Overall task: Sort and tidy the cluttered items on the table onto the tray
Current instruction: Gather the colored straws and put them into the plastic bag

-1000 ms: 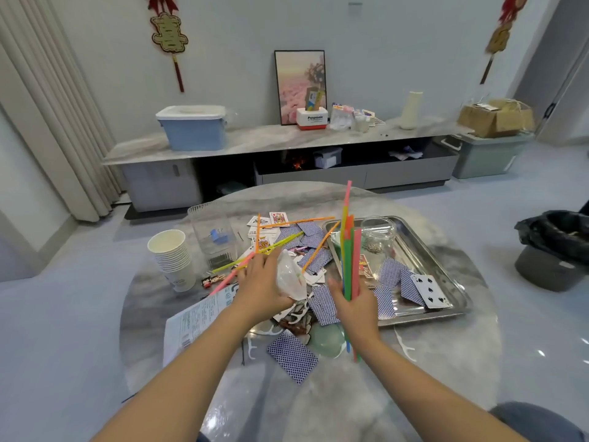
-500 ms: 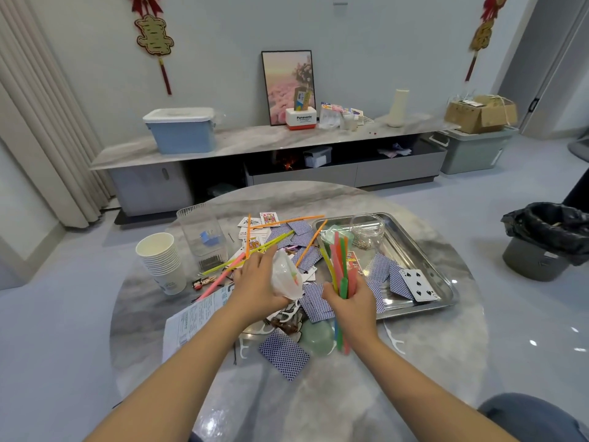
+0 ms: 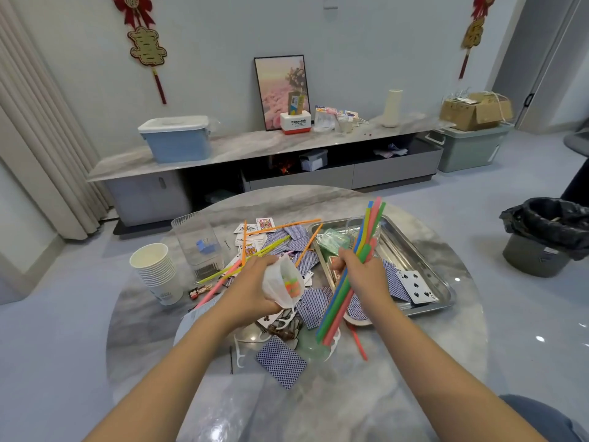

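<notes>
My right hand grips a bundle of coloured straws, tilted with its top leaning right over the steel tray. My left hand holds a white plastic bag with coloured pieces showing through it. Blue-backed playing cards lie scattered between my hands and on the tray, where a five of spades faces up. Loose straws lie on the round marble table. A glass jar and a green packet sit in the tray.
A stack of paper cups and a clear plastic container stand at the table's left. One card, floss picks and a hairpin lie near me. A lined bin stands on the floor to the right.
The straw bundle in my right hand has tipped from upright to leaning right over the tray. My left hand keeps hold of the bag. The view has dropped and shifted slightly.
</notes>
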`<state>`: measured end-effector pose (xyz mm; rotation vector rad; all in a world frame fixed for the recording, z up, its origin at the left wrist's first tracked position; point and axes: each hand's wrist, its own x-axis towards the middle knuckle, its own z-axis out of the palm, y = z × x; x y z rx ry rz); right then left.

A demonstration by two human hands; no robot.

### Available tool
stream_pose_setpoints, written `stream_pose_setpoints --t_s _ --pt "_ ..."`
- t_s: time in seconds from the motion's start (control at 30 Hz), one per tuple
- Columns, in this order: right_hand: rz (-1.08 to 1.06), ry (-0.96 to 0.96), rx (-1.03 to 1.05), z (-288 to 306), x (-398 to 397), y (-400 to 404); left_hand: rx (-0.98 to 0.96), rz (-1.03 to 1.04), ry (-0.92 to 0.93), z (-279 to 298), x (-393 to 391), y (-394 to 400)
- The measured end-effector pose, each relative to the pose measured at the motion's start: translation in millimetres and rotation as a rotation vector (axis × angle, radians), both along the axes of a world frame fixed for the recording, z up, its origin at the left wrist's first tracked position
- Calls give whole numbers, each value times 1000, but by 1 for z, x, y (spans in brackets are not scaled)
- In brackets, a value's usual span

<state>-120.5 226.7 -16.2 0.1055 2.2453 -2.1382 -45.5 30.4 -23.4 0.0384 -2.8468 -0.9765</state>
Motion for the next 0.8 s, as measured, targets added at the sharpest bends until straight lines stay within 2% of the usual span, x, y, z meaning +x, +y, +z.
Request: stream_pose_setpoints --t_s 0.1,0.17,0.33,0.5,0.7,0.8 --pt "-1 -28 81 15 -12 8 22 -36 -21 4 3 -1" --pt "-11 -31 45 23 -19 13 9 -57 -18 4 4 -2" --pt "-132 -17 -307 37 -32 21 -27 -81 -28 2 3 -3" --pt "-28 -53 -564 32 -28 11 -35 -91 -9 -2 1 -1" --pt "-54 -111 -629 26 -29 8 177 -21 23 7 5 -4" --pt "-30 -122 -597 20 -24 2 203 -8 61 15 8 1"
